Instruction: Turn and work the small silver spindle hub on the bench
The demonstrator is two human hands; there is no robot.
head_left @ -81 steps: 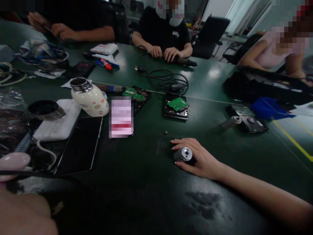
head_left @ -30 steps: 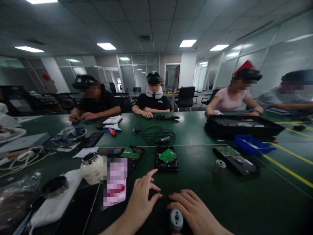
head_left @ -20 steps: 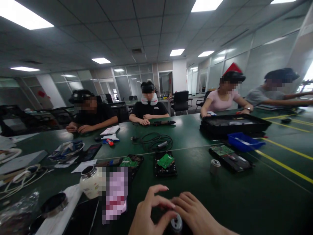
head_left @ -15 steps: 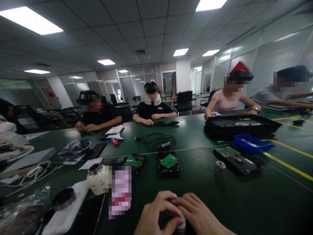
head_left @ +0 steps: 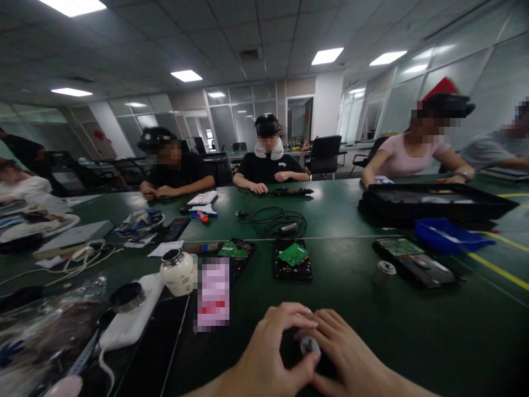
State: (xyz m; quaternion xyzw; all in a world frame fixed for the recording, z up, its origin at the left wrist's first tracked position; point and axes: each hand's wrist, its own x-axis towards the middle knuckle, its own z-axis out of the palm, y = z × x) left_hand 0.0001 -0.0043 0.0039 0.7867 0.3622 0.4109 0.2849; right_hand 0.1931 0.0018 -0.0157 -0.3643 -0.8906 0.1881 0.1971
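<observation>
Both my hands meet low in the middle of the head view on the green table (head_left: 413, 331). My right hand (head_left: 351, 358) wraps round a small silver metal cylinder (head_left: 309, 345), only whose round end shows. My left hand (head_left: 273, 347) curls against it from the left, thumb and fingertips pinching at the cylinder's top. Just beyond my hands lie two opened hard drives with green circuit boards, one in the middle (head_left: 294, 260) and one further left (head_left: 235, 252).
To my left are a cream bottle (head_left: 177, 273), its black lid (head_left: 126, 296), a white pad and a dark tablet (head_left: 152, 353). A second silver cylinder (head_left: 384, 273), a drive, blue bin (head_left: 446, 234) and black tray (head_left: 433, 201) lie right. Several people sit along the far side.
The view has lifted from the table to the room. My left hand came in and closed on the cylinder that my right hand was holding alone.
</observation>
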